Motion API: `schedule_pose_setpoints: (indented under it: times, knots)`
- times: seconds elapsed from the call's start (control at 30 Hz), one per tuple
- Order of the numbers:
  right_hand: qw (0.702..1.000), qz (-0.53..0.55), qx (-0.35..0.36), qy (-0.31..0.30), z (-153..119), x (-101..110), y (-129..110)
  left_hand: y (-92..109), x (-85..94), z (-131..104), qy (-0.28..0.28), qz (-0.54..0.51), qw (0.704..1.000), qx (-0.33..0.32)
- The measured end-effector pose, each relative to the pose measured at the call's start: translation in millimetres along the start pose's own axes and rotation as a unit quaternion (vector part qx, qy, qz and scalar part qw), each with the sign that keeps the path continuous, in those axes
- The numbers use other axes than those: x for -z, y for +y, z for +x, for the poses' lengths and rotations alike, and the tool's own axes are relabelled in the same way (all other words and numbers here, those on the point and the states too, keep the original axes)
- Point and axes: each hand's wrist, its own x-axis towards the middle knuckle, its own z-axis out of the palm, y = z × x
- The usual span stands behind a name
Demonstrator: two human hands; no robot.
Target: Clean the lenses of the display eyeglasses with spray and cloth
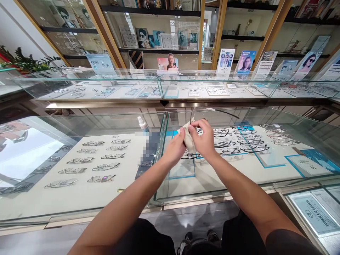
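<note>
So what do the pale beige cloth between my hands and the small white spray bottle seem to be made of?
The pale beige cloth looks like soft, matte fabric, judging by its folds; the fibre is unclear. The small white spray bottle is probably smooth plastic, given its opaque, moulded-looking top.

No wording is coming out fully readable. Plaque (313, 212), lower right: carrying large Chinese characters plus a round emblem, sitting too skewed to transcribe. White card (305, 162) by the blue-edged frame: showing a dark W-like mark, fine print blurring. Sunglasses poster (308, 65): bearing lettering along the top, blurring. Blue poster (245, 62): running Chinese lines across the top, too small. White display base (79, 196): showing dark lettering (115, 136) near the far edge, not resolving.
</note>
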Motion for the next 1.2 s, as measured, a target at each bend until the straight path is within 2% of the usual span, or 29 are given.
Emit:
schedule_pose_setpoints:
  times: [0.13, 0.27, 0.33, 0.47, 0.57, 0.63, 0.77, 0.87, 0.93, 0.97, 1.03, 1.13, 1.2]
  knots:
    - [0.994, -0.087, 0.054, 0.037, -3.8, -2.3, 3.2, -2.9, -6.8, -9.6, -0.053, 0.033, 0.998, 0.032]
    - [0.991, -0.098, 0.052, 0.079, 9.7, 11.8, 9.8, 5.8, -4.7, -7.7, -0.109, 0.093, 0.99, 0.009]
    - [0.993, -0.07, 0.034, 0.085, 18.0, 19.9, 12.2, 10.5, 1.0, -2.4, -0.09, 0.106, 0.99, 0.005]
    - [0.997, 0.055, -0.034, 0.052, 29.4, 31.0, 13.6, 20.4, 23.0, 14.3, -0.01, 0.097, 0.995, 0.03]
    - [0.989, 0.126, -0.073, 0.01, 33.4, 36.1, 10.3, 31.3, 43.5, 25.4, 0.008, 0.168, 0.985, 0.03]
    - [0.984, 0.155, -0.082, -0.011, 35.0, 39.0, 6.5, 37.3, 55.6, 29.9, 0.02, 0.263, 0.964, 0.006]
    - [0.976, 0.192, -0.094, -0.038, 36.9, 43.0, 0.8, 34.4, 74.6, 36.0, 0.1, 0.422, 0.9, -0.039]
    - [0.969, 0.215, -0.099, -0.065, 37.8, 45.6, 0.6, 22.1, 85.1, 41.2, 0.139, 0.475, 0.868, -0.022]
    - [0.964, 0.231, -0.096, -0.09, 38.4, 47.8, 1.0, 16.9, 88.7, 43.9, 0.147, 0.521, 0.841, 0.004]
    - [0.961, 0.238, -0.094, -0.105, 38.7, 49.1, 0.9, 16.5, 88.7, 44.6, 0.147, 0.54, 0.828, -0.003]
    - [0.955, 0.246, -0.094, -0.137, 39.1, 51.5, -0.6, 20.3, 84.4, 43.7, 0.145, 0.554, 0.815, -0.088]
    - [0.945, 0.249, -0.105, -0.183, 38.8, 53.9, -5.1, 30.8, 68.2, 36.0, 0.142, 0.503, 0.79, -0.319]
    - [0.938, 0.247, -0.111, -0.217, 38.0, 54.3, -8.0, 34.9, 55.2, 28.1, 0.13, 0.46, 0.776, -0.412]
